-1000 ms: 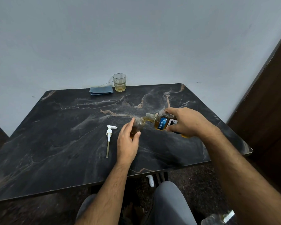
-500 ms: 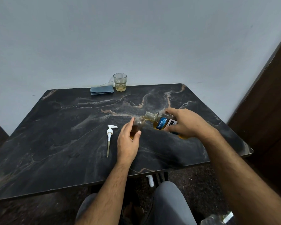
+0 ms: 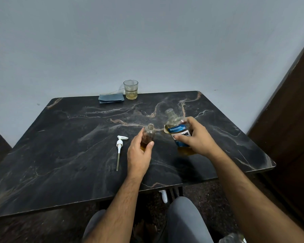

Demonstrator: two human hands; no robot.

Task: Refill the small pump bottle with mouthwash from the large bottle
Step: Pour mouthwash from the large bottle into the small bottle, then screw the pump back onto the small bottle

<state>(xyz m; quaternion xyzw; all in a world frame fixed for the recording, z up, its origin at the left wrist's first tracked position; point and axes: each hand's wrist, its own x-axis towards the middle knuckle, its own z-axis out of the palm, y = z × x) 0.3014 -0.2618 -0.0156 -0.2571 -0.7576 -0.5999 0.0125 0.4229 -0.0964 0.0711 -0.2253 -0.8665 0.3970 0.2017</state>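
Note:
The small clear bottle (image 3: pixel 149 133) stands uncapped on the dark marble table (image 3: pixel 68 155), with amber liquid in its lower part. My left hand (image 3: pixel 139 153) is wrapped around its near side. To its right, my right hand (image 3: pixel 196 139) grips the large mouthwash bottle (image 3: pixel 176 128) by its blue label. The large bottle is nearly upright, leaning slightly left, its open neck apart from the small bottle's mouth. Amber mouthwash fills its bottom. The white pump head (image 3: pixel 120 148) with its long tube lies flat on the table, left of my left hand.
A glass (image 3: pixel 130 89) with some pale yellow liquid stands at the table's far edge by the wall, with a folded blue cloth (image 3: pixel 111 98) to its left. A dark wooden panel (image 3: pixel 288 120) rises on the right. My knees show below the near edge.
The large bottle was tipped sideways with its neck at the small bottle's mouth. It has swung back to nearly upright and moved right, away from the small bottle. My left hand stays.

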